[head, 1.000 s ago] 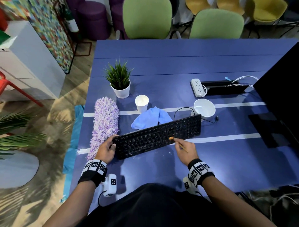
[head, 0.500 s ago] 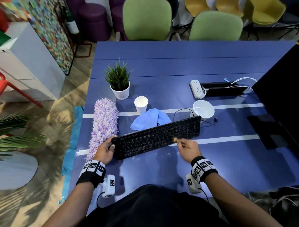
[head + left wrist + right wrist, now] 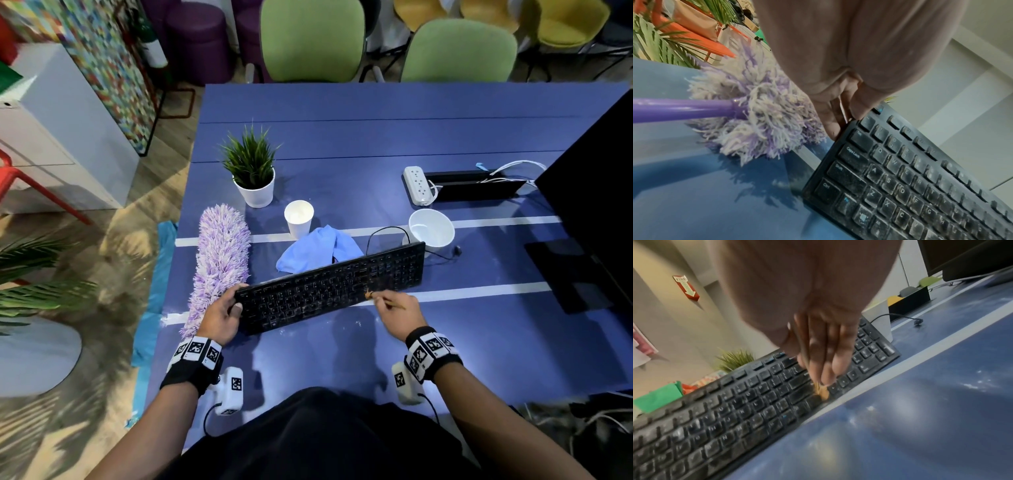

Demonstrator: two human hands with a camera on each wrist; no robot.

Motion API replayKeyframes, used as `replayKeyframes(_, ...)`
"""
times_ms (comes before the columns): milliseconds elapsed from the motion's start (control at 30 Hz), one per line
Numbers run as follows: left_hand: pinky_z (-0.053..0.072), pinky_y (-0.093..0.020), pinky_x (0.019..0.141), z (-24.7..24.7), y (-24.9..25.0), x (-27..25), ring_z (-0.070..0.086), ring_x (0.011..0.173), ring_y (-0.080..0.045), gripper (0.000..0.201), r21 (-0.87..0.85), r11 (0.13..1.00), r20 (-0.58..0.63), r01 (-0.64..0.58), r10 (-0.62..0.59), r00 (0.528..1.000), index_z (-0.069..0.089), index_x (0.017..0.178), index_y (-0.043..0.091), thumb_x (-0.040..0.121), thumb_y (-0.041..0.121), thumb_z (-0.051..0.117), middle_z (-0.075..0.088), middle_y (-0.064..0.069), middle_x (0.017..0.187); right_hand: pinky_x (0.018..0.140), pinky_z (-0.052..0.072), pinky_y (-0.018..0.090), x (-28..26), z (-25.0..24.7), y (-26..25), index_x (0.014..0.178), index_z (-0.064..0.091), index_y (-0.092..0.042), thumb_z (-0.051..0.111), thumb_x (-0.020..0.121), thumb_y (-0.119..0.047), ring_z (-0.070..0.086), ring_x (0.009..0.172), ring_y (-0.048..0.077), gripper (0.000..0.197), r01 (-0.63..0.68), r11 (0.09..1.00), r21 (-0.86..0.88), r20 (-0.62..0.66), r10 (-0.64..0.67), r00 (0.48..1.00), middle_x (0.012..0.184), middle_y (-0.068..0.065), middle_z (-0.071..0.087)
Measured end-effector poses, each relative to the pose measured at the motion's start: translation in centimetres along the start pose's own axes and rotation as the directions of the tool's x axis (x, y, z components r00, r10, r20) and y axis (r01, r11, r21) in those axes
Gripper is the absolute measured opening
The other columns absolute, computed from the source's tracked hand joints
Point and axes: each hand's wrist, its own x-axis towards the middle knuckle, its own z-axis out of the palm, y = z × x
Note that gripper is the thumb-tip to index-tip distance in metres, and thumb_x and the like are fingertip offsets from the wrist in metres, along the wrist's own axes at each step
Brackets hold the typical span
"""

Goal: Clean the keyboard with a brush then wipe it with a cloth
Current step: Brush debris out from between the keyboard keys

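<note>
A dusty black keyboard [image 3: 330, 286] [image 3: 910, 178] [image 3: 740, 405] is tilted up on its near edge on the blue table [image 3: 342, 137]. My left hand [image 3: 222, 313] [image 3: 838, 113] grips its left end. My right hand [image 3: 399, 311] [image 3: 818, 356] pinches a thin wooden brush [image 3: 380, 297] [image 3: 819, 390], whose tan bristles touch the keys near the keyboard's near edge, right of the middle. A crumpled light blue cloth [image 3: 318, 248] lies on the table just behind the keyboard.
A purple fluffy duster [image 3: 219, 260] [image 3: 756, 116] lies left of the keyboard. Behind stand a potted plant [image 3: 253, 171], a paper cup [image 3: 298, 217], a white bowl [image 3: 431, 228] and a power strip [image 3: 416, 185]. A black monitor [image 3: 596, 205] fills the right side. White dust specks dot the table [image 3: 941, 386].
My right hand has moved the brush rightward along the keyboard's near edge. The left hand still holds the keyboard's left end.
</note>
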Motion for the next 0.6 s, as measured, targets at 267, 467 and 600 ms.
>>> replayKeyframes(267, 0.042, -0.05, 0.113, -0.3, -1.3, 0.3, 0.063, 0.114, -0.021, 0.053, -0.026, 1.0, -0.013, 0.008, -0.008, 1.0, 0.052, 0.13, 0.047, 0.097, 0.007, 0.046, 0.074, 0.009, 0.114, 0.069, 0.049, 0.01, 0.5, -0.4, 0.3, 0.103, 0.073, -0.021, 0.057, 0.091, -0.018, 0.063, 0.065, 0.0, 0.02, 0.054, 0.999, 0.007, 0.033, -0.054, 0.998, 0.081, 0.0, 0.073)
replayKeyframes(467, 0.043, -0.049, 0.107, -0.4, -0.4, -0.2, 0.06, 0.107, -0.02, 0.06, -0.078, 0.997, -0.005, 0.003, -0.003, 1.0, 0.051, 0.113, 0.071, 0.088, 0.016, 0.045, 0.069, 0.036, 0.105, 0.077, 0.053, 0.018, 0.7, -0.3, -0.2, 0.105, 0.071, -0.024, 0.058, 0.091, -0.02, 0.069, 0.078, 0.006, 0.019, 0.078, 0.992, 0.103, -0.02, -0.076, 0.997, 0.085, -0.007, 0.073)
replayKeyframes(600, 0.043, -0.052, 0.109, -0.5, -0.5, -0.3, 0.059, 0.111, -0.021, 0.057, -0.083, 0.997, -0.001, 0.007, -0.007, 1.0, 0.051, 0.114, 0.07, 0.086, 0.02, 0.044, 0.069, 0.035, 0.106, 0.079, 0.054, 0.023, 1.2, -0.5, -0.9, 0.105, 0.072, -0.018, 0.058, 0.09, -0.014, 0.068, 0.08, 0.011, 0.021, 0.147, 0.983, 0.107, -0.149, -0.13, 0.98, 0.087, -0.001, 0.073)
